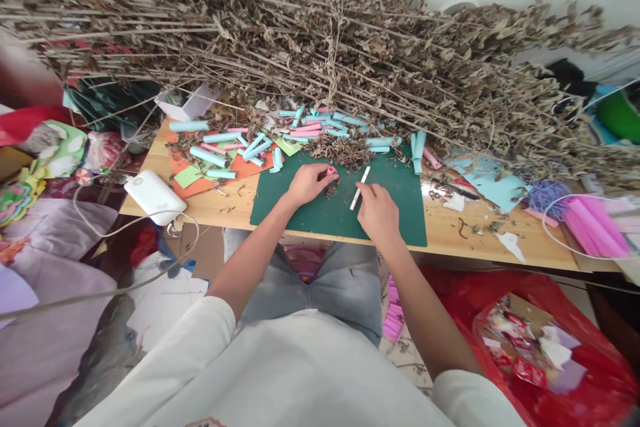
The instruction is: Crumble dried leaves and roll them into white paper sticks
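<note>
My left hand point(311, 185) is closed, its thumb and fingers pinching a small pink paper tube point(331, 171) over the green cutting mat point(310, 213). To its right my right hand point(379, 208) has curled fingers around a slim white stick point(357, 197), held at a slant just above the mat. Between the hands and behind them lies a heap of crumbled dry leaves point(345, 149). Rolled blue tubes point(209, 157) and thinner pink tubes point(306, 133) are scattered along the mat's far edge and to its left.
Bundles of dried stalks point(280, 47) run across the back of the wooden table point(450, 233). A white power bank point(155, 196) with a cable sits at the left edge. On the right are blue paper point(493, 180), purple string point(547, 198) and, below, a red rubbish bag point(465, 300).
</note>
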